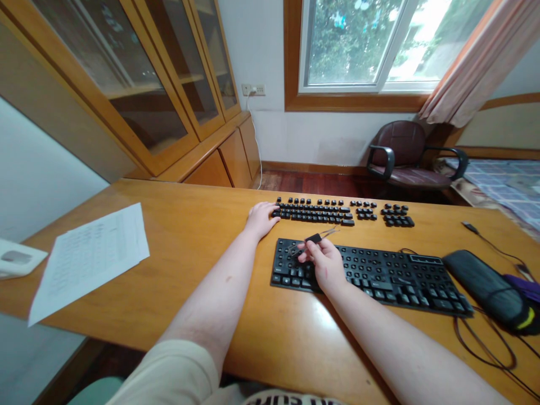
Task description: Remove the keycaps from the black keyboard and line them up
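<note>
Above the left end of the black keyboard [379, 275], the right hand [327, 264] is hovering with thumb and fingers pinched shut on a thin wire puller [328, 232]. A small black cap [313, 238] is showing right at the fingertips, though whether it is sitting in the wire or forming part of the tool is too small to tell. The puller's long axis is slanting away from the person and off to the right, so its free end is pointing toward the loose keycaps [314, 211]. These are lying in rows on the wooden desk [189, 242], just beyond the keyboard's far edge and apart from it. The rows are running left to right, parallel to the keyboard, so they are lying straight ahead of the grip and slightly further out. The left hand [259, 218] is the nearer one to them: it is resting on the desk, loosely open and holding nothing, with its fingertips touching the left end of the rows. Well off to the left a printed sheet [90, 256] is overhanging the desk edge, and at the right a dark pouch [485, 284] is lying beside the keyboard among trailing cables
</note>
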### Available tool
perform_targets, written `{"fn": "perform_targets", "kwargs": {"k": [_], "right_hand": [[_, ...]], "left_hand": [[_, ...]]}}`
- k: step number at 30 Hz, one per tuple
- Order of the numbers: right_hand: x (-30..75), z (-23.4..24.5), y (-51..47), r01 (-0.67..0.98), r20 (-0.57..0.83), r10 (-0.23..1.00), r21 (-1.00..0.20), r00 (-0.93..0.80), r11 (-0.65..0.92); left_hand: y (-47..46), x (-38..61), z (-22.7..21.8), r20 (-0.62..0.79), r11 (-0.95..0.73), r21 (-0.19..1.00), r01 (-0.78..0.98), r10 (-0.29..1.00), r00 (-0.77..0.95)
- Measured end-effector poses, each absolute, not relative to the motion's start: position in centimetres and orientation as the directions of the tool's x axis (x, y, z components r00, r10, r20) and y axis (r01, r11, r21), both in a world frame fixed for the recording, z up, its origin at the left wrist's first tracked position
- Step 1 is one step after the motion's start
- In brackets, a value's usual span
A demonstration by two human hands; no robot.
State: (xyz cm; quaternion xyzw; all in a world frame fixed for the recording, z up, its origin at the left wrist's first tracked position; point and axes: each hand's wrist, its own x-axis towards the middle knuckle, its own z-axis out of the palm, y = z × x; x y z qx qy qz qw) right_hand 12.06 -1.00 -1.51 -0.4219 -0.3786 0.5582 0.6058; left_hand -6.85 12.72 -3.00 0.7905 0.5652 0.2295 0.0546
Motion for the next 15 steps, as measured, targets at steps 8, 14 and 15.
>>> {"fn": "perform_targets", "kwargs": {"k": [8, 14, 15], "right_hand": [[12.14, -1.17, -1.03, -0.347, -0.019, 0.996, -0.938, 0.083, 0.011], [12.18, -1.4, -0.98, -0.335, -0.005, 0.997, -0.942, 0.077, 0.021], [12.17, -1.41, -0.98, -0.335, -0.005, 0.997, -0.942, 0.075, 0.021]], "left_hand": [[12.39, -6.57, -2.91, 0.277, -0.352, 0.308, 0.884, 0.922, 0.271], [12.37, -6.41, -2.74, 0.274, -0.349, 0.291, 0.891, 0.922, 0.272], [12.36, -6.38, -2.74, 0.274, -0.348, 0.288, 0.892, 0.922, 0.272]]}}
